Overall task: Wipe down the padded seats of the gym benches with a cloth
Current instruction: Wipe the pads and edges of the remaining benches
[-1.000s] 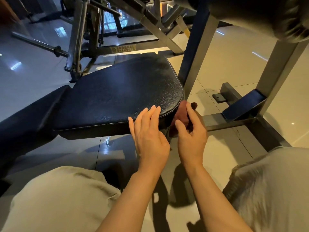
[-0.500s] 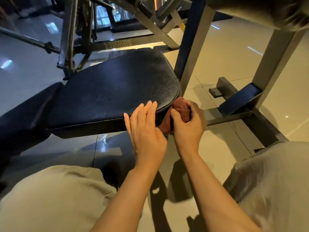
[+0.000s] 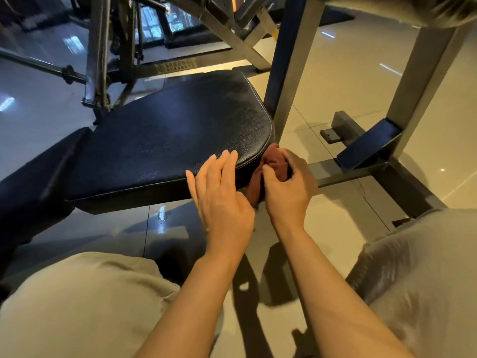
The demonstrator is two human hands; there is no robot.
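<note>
Our right hand (image 3: pixel 286 187) grips the bunched reddish cloth (image 3: pixel 275 162) against the black padded seat's (image 3: pixel 167 140) near corner | our left hand (image 3: pixel 222 195) rests flat, fingers straight, on the seat edge beside it | grey bench frame (image 3: pixel 361 174) behind.

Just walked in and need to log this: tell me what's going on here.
A person crouched on the tiled floor is wiping a gym bench. The right hand grips a bunched reddish-brown cloth against the rounded side edge of the black padded seat. The left hand lies flat, fingers straight, on the seat's near corner beside the cloth. The seat top shows faint streaks; how much is wiped is unclear.
</note>
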